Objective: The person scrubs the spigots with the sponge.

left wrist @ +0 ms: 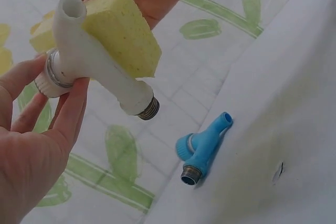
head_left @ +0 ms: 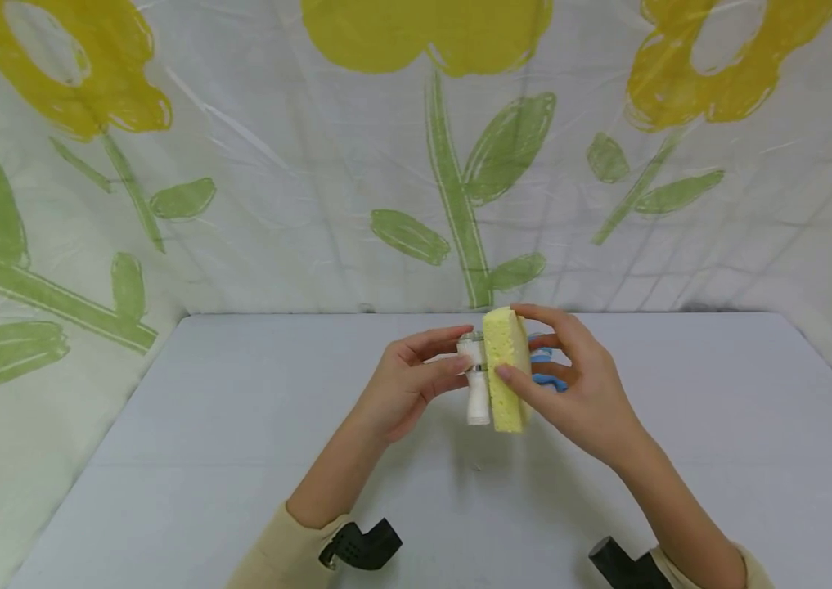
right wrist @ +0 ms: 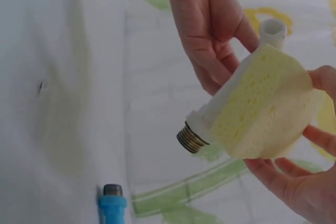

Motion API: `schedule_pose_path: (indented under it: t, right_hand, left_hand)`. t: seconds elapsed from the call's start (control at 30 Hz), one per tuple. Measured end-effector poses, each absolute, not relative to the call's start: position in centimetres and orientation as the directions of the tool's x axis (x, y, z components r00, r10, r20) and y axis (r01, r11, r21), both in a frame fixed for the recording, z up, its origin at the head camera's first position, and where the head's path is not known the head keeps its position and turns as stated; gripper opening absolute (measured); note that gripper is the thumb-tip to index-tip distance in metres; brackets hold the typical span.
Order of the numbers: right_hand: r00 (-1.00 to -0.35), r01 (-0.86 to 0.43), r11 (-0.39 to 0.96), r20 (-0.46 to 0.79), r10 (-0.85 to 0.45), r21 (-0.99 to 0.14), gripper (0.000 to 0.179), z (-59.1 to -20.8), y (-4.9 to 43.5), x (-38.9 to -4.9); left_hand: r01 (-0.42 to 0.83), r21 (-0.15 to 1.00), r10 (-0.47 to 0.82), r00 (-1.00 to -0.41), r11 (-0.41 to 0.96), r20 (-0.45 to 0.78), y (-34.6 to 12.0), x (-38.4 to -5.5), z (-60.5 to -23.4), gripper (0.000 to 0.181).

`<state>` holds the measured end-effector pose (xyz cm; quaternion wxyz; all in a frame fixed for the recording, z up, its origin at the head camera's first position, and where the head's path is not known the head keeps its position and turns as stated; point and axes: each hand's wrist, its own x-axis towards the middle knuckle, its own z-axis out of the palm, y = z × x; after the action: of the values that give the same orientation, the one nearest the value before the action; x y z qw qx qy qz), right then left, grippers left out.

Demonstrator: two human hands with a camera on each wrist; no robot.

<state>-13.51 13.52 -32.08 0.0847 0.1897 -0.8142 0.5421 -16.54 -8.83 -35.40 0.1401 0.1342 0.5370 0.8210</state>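
My left hand [head_left: 404,388] grips a white plastic tap [left wrist: 86,56] by its round ribbed knob, with the threaded metal end [left wrist: 149,109] pointing down and away from the palm. In my right hand [head_left: 592,388] is a yellow sponge [head_left: 504,337], held by its edges between thumb and fingers. The sponge's broad face lies along the tap's body, as the right wrist view shows, and hides much of it there. Both things are raised above the white table [head_left: 239,491].
A blue tap [left wrist: 207,148] of similar shape lies on the table near the back, partly behind my right hand in the head view. Behind the table hangs a pale sheet [head_left: 276,204] printed with yellow flowers and green leaves.
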Motion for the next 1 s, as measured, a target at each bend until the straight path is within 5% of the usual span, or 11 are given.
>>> schedule_pose_path:
  t: [1.0]
  right_hand:
    - [-0.880, -0.469, 0.375, 0.458, -0.125, -0.799, 0.066, -32.5, 12.9, -13.4]
  left_hand:
    - [-0.102, 0.976, 0.433, -0.901, -0.194, -0.009, -9.0, -16.4, -34.4, 0.059]
